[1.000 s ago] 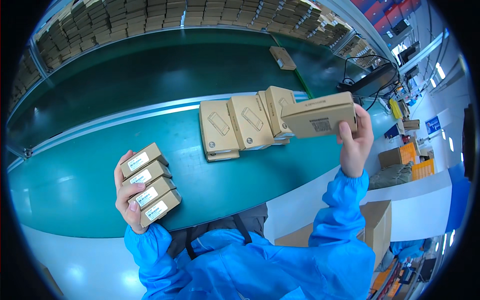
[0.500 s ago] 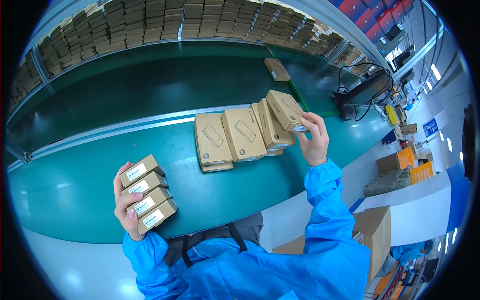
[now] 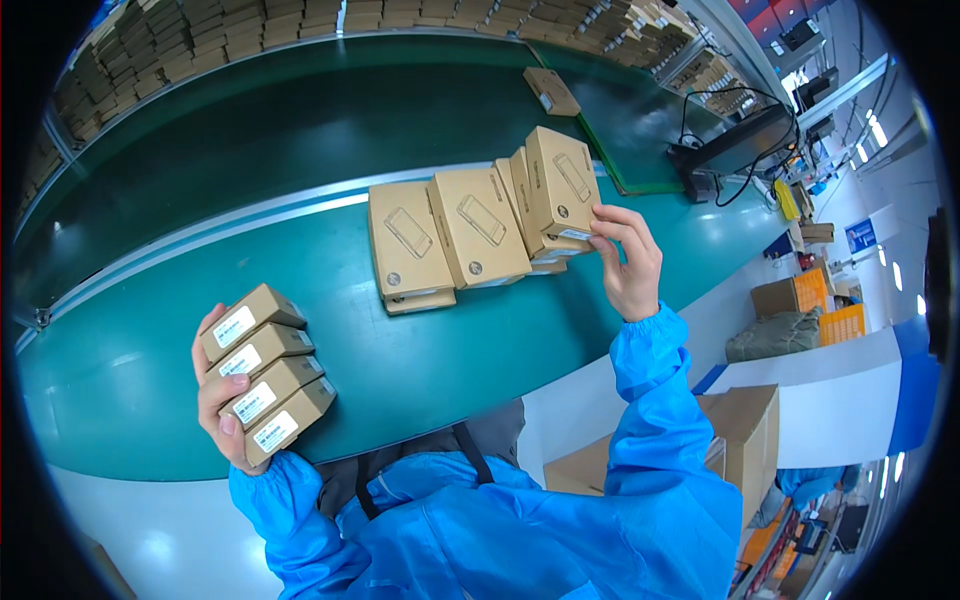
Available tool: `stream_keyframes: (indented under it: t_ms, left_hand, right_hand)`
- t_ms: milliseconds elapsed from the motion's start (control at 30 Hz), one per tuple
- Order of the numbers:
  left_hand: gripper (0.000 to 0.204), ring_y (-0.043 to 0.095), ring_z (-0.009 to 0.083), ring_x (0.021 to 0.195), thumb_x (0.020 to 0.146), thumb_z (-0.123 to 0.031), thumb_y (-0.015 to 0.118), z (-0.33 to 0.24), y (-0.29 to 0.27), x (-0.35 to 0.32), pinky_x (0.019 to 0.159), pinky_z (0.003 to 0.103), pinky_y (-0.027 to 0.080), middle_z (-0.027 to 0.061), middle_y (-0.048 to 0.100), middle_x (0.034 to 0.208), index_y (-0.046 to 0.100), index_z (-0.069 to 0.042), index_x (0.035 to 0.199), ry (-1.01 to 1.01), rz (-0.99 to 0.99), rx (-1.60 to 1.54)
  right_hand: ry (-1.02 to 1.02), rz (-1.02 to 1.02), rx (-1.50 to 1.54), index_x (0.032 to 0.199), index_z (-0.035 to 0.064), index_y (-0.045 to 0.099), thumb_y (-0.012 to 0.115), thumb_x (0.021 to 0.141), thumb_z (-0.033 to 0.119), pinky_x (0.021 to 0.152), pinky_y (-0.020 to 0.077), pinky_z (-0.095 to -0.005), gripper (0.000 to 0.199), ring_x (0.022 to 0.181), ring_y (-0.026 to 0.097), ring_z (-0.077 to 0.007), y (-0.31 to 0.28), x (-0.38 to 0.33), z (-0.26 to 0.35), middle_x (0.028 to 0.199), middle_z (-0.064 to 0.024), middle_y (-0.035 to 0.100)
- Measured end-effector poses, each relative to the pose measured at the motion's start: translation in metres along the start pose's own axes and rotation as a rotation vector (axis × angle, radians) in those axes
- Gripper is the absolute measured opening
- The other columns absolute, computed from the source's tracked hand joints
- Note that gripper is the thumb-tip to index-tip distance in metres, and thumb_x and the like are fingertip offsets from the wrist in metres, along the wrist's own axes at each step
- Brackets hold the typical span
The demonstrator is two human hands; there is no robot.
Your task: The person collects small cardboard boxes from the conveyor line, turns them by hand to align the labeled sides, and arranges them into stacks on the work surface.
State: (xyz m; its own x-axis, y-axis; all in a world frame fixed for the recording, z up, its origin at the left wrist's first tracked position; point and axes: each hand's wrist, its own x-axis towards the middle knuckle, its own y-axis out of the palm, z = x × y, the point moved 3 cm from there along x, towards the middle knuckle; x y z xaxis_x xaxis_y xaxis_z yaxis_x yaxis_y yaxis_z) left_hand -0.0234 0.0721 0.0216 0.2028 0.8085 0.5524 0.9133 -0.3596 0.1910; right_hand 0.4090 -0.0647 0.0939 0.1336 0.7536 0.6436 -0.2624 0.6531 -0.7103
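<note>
My left hand (image 3: 222, 408) is wrapped round a row of several small brown cardboard boxes (image 3: 284, 384), held at the left with white labels on their ends. My right hand (image 3: 632, 272) pinches the lower right corner of another brown box (image 3: 545, 185), which has a device outline printed on its top. That box rests tilted on the rightmost stack. Left of it stand more stacked boxes of the same kind, a middle one (image 3: 480, 230) and a left one (image 3: 408, 240), on the green worktop (image 3: 420, 370).
Beyond a metal rail lies a dark green conveyor belt (image 3: 300, 120), with a single brown box (image 3: 552, 92) at its far right. Shelves packed with boxes (image 3: 200, 45) run along the back. A black monitor (image 3: 740, 145) with cables stands at the right. A large open carton (image 3: 745, 430) is beside my right arm.
The box in my right hand has turned more upright and settled against the right stack. My left hand, still holding its row of boxes, appears farther left. The view has shifted slightly.
</note>
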Motion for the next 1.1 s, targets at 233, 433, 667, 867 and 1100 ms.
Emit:
stream_keyframes:
  t_ms: [233, 433, 667, 867, 1100]
  left_hand:
    - [0.039, 0.04, 0.0437, 0.137, 0.096, -0.037, 0.042, 0.01, -0.012, -0.01, 0.113, 0.052, 0.033, 0.0332, 0.025, 0.155, 0.058, -0.008, 0.117, 0.031, 0.047, -0.054]
    - [0.046, 0.055, 0.0377, 0.123, 0.095, -0.029, 0.035, 0.019, -0.051, -0.038, 0.105, 0.047, 0.045, 0.0311, 0.048, 0.136, 0.052, 0.001, 0.126, -0.019, -0.086, -0.099]
    - [0.046, 0.054, 0.0388, 0.123, 0.096, -0.033, 0.036, 0.02, -0.069, -0.043, 0.106, 0.048, 0.043, 0.0288, 0.05, 0.132, 0.053, -0.001, 0.124, -0.037, -0.092, -0.041]
    - [0.045, 0.056, 0.0396, 0.12, 0.096, -0.036, 0.042, 0.024, -0.09, -0.051, 0.1, 0.049, 0.048, 0.0307, 0.049, 0.129, 0.053, -0.004, 0.124, 0.025, -0.14, -0.002]
    - [0.046, 0.057, 0.0384, 0.118, 0.096, -0.036, 0.041, 0.025, -0.106, -0.057, 0.099, 0.049, 0.049, 0.0295, 0.048, 0.129, 0.053, -0.004, 0.126, 0.064, -0.108, 0.135]
  right_hand:
    - [0.008, -0.003, 0.029, 0.103, 0.0015, 0.066, 0.07, 0.082, -0.01, 0.084, 0.0561, -0.0367, 0.024, 0.103, 0.065, -0.0316, -0.001, 0.0, 0.006, 0.117, -0.0133, 0.065]
    - [-0.093, 0.108, -0.241, 0.12, 0.0087, 0.064, 0.079, 0.079, 0.01, 0.097, 0.0479, -0.0431, 0.043, 0.118, 0.053, -0.0344, -0.008, 0.009, 0.026, 0.129, -0.0125, 0.059]
    - [-0.103, 0.219, -0.319, 0.137, 0.0121, 0.056, 0.086, 0.069, 0.015, 0.098, 0.0459, -0.0446, 0.074, 0.118, 0.052, -0.0348, 0.008, 0.013, 0.034, 0.135, -0.0101, 0.055]
    - [-0.082, 0.115, -0.213, 0.136, 0.0107, 0.056, 0.086, 0.064, 0.004, 0.094, 0.0476, -0.0416, 0.078, 0.114, 0.055, -0.0317, 0.006, 0.008, 0.023, 0.13, -0.009, 0.059]
    - [-0.116, 0.153, -0.232, 0.132, 0.012, 0.059, 0.088, 0.061, 0.006, 0.092, 0.0485, -0.0419, 0.077, 0.107, 0.057, -0.0307, 0.003, 0.014, 0.024, 0.121, -0.0072, 0.062]
